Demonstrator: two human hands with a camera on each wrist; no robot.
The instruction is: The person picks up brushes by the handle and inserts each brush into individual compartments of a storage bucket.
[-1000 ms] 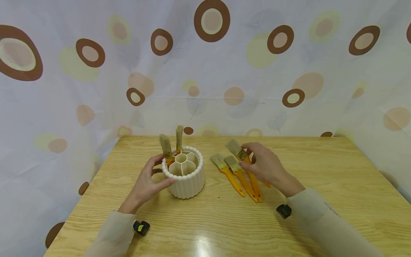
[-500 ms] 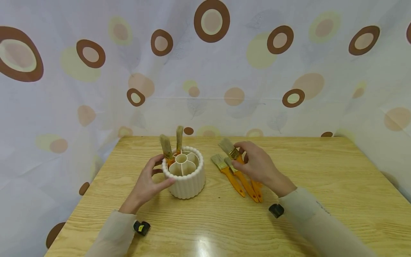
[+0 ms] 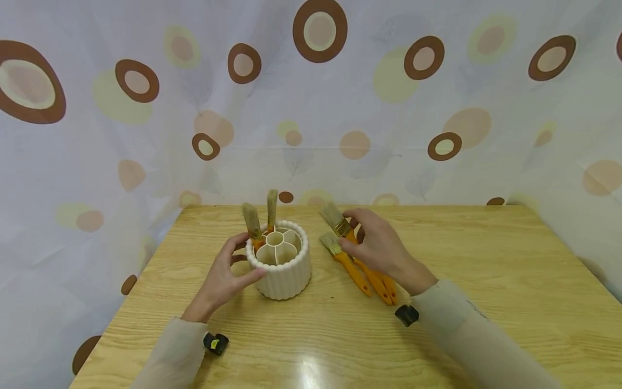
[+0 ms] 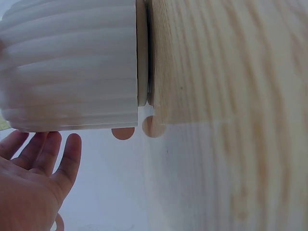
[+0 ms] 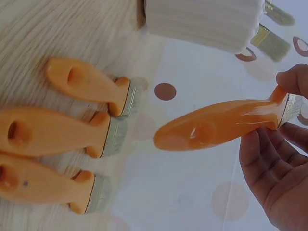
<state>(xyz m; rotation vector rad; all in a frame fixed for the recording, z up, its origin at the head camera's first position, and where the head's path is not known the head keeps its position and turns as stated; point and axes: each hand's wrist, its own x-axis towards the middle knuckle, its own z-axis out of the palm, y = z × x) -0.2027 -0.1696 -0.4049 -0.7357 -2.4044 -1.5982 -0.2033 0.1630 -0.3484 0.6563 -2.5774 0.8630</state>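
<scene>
A white ribbed round holder [image 3: 284, 281] with divided compartments stands on the table, two paintbrushes [image 3: 252, 220] upright in it, bristles up. My left hand [image 3: 223, 275] holds its left side, thumb at the front rim and fingers behind; in the left wrist view those fingers [image 4: 70, 156] touch the ribbed wall. With thumb and fingers my right hand [image 3: 379, 243] pinches a paintbrush [image 5: 216, 122] near its metal band, orange handle off the table, bristles pointing up and left. Three more paintbrushes [image 5: 53, 132] lie on the table below it, partly covered by that hand in the head view.
The wooden table [image 3: 510, 281] reaches back to a patterned cloth [image 3: 350, 97] that hangs behind it and at the sides. Black devices [image 3: 407, 315] are strapped at both wrists.
My right hand has moved left with the paintbrush, toward the holder and over the brushes on the table. The left hand and the holder stay in place.
</scene>
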